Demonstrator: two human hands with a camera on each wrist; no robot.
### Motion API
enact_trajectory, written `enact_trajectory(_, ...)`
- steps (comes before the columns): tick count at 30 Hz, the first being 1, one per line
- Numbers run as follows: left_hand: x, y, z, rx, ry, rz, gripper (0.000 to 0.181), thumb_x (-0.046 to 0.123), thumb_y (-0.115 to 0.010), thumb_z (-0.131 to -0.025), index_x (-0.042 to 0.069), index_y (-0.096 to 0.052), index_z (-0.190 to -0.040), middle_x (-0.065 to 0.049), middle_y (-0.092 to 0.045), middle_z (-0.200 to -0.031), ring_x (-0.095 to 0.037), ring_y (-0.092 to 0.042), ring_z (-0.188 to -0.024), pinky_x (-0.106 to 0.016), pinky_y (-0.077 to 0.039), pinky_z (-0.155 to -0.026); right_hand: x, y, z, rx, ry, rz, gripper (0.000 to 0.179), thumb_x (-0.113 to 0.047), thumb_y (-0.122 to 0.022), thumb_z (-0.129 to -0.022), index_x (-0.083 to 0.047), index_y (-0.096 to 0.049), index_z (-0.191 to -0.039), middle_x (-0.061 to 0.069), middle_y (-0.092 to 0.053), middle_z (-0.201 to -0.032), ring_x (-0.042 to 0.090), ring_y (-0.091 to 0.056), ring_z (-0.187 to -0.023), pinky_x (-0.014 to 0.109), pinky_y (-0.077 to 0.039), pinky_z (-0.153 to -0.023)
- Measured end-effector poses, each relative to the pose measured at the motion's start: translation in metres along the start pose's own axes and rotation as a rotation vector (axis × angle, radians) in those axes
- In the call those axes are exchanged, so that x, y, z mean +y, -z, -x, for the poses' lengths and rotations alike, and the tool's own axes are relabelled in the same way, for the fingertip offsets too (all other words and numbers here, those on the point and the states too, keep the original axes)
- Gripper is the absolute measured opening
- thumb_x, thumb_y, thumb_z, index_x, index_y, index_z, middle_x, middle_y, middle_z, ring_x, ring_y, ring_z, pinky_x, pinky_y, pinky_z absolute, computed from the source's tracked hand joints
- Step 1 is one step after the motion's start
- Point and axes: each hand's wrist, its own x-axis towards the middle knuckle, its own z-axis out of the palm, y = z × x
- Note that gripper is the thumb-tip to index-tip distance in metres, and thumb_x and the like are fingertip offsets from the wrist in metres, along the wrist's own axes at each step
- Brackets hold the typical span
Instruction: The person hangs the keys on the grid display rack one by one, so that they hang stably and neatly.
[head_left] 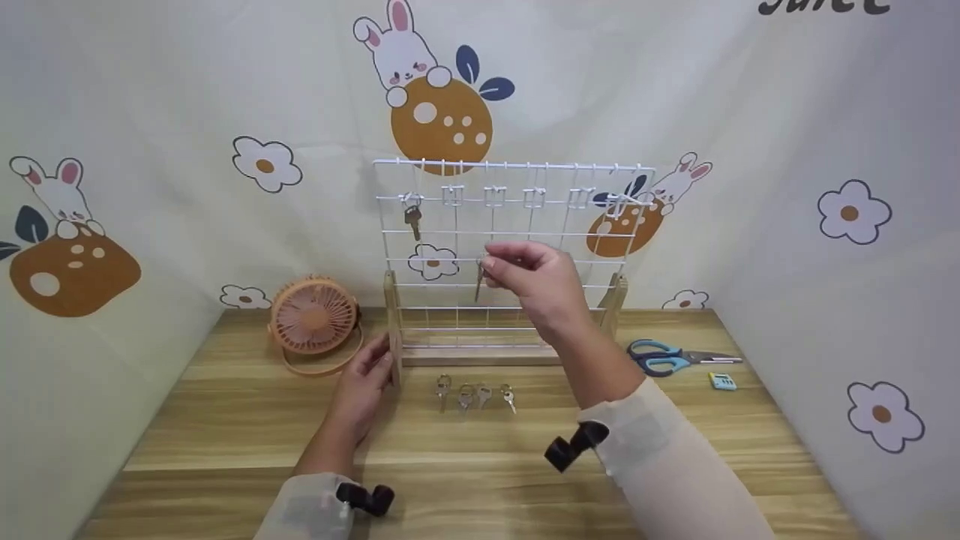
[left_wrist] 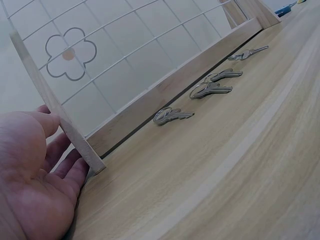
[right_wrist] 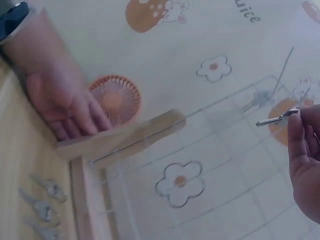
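Raised in front of the white wire grid rack, my right hand pinches a key between thumb and fingertips. In the right wrist view that key juts out from the fingers. My left hand rests against the outer side of the rack's left wooden post. Another key hangs from the leftmost hook near the top. Several small white hooks line the same row to its right. Several keys with rings lie on the table before the rack.
A round orange fan stands left of the rack. Blue-handled scissors and a small light-blue digital timer lie at right on the wood-grain table. A patterned cloth encloses the back and sides.
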Motion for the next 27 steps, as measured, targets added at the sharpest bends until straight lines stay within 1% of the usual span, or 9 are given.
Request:
enact_trajectory(5, 0.0, 0.0, 0.0, 0.006, -0.003, 0.004, 0.05, 0.013, -0.053, -0.113, 0.012, -0.045, -0.162, -0.014, -0.047, -0.167, -0.028, -0.047, -0.151, -0.044, -0.044, -0.125, -0.029, -0.022, -0.014, -0.019, 0.06, -0.046, 0.019, -0.004, -0.079, -0.096, 0.0, -0.078, -0.115, 0.013, -0.078, -0.107, 0.024, -0.078, -0.097, 0.033, -0.066, -0.093)
enact_trajectory(7, 0.0, 0.0, 0.0, 0.003, -0.003, -0.001, 0.05, 0.013, -0.052, -0.113, 0.012, -0.046, -0.162, -0.013, -0.047, -0.167, -0.027, -0.047, -0.151, -0.044, -0.044, -0.125, -0.036, -0.031, -0.018, -0.012, 0.08, -0.07, 0.02, -0.003, -0.079, -0.096, -0.001, -0.078, -0.116, 0.015, -0.077, -0.11, 0.026, -0.078, -0.101, 0.034, -0.066, -0.094)
enact_trajectory(10, 0.001, 0.0, 0.0, -0.002, 0.006, -0.008, 0.049, 0.014, -0.052, -0.113, 0.013, -0.046, -0.162, -0.012, -0.047, -0.167, -0.027, -0.047, -0.151, -0.047, -0.043, -0.126, -0.042, -0.041, -0.023, 0.016, 0.081, -0.102, 0.021, -0.004, -0.078, -0.096, -0.002, -0.079, -0.117, 0.015, -0.076, -0.112, 0.028, -0.078, -0.105, 0.033, -0.065, -0.095)
enact_trajectory(15, 0.002, 0.0, 0.002, -0.009, 0.014, -0.013, 0.049, 0.017, -0.053, -0.113, 0.015, -0.046, -0.162, -0.013, -0.047, -0.167, -0.03, -0.047, -0.152, -0.051, -0.043, -0.126, -0.041, -0.052, -0.027, 0.071, 0.059, -0.146, 0.024, -0.005, -0.078, -0.097, -0.001, -0.078, -0.12, 0.014, -0.075, -0.114, 0.035, -0.077, -0.112, 0.032, -0.065, -0.095)
enact_trajectory(17, 0.002, 0.001, 0.003, -0.012, 0.014, -0.011, 0.05, 0.017, -0.053, -0.113, 0.014, -0.046, -0.162, -0.013, -0.047, -0.167, -0.03, -0.046, -0.153, -0.051, -0.042, -0.127, -0.04, -0.054, -0.03, 0.088, 0.061, -0.164, 0.024, -0.005, -0.078, -0.097, 0.0, -0.077, -0.12, 0.015, -0.075, -0.113, 0.036, -0.077, -0.112, 0.032, -0.065, -0.095)
enact_trajectory(21, 0.001, 0.002, 0.003, -0.02, 0.016, -0.01, 0.05, 0.017, -0.053, -0.114, 0.014, -0.045, -0.163, -0.013, -0.046, -0.168, -0.03, -0.043, -0.155, -0.051, -0.041, -0.128, -0.036, -0.057, -0.033, 0.101, 0.075, -0.19, 0.027, -0.004, -0.077, -0.097, 0.003, -0.076, -0.123, 0.015, -0.075, -0.111, 0.03, -0.078, -0.104, 0.032, -0.065, -0.094)
enact_trajectory(25, 0.001, 0.002, 0.003, -0.017, 0.013, -0.019, 0.05, 0.018, -0.053, -0.114, 0.013, -0.044, -0.163, -0.014, -0.045, -0.169, -0.031, -0.042, -0.156, -0.051, -0.04, -0.129, -0.033, -0.057, -0.035, 0.097, 0.089, -0.194, 0.025, -0.004, -0.076, -0.098, 0.002, -0.076, -0.122, 0.014, -0.075, -0.11, 0.021, -0.079, -0.097, 0.032, -0.065, -0.095)
enact_trajectory(27, 0.002, 0.002, 0.003, -0.014, 0.013, -0.027, 0.051, 0.018, -0.053, -0.113, 0.012, -0.044, -0.163, -0.014, -0.044, -0.169, -0.032, -0.042, -0.157, -0.051, -0.04, -0.129, -0.029, -0.057, -0.036, 0.098, 0.088, -0.196, 0.024, -0.003, -0.076, -0.098, 0.002, -0.076, -0.121, 0.014, -0.075, -0.109, 0.02, -0.079, -0.095, 0.032, -0.065, -0.095)
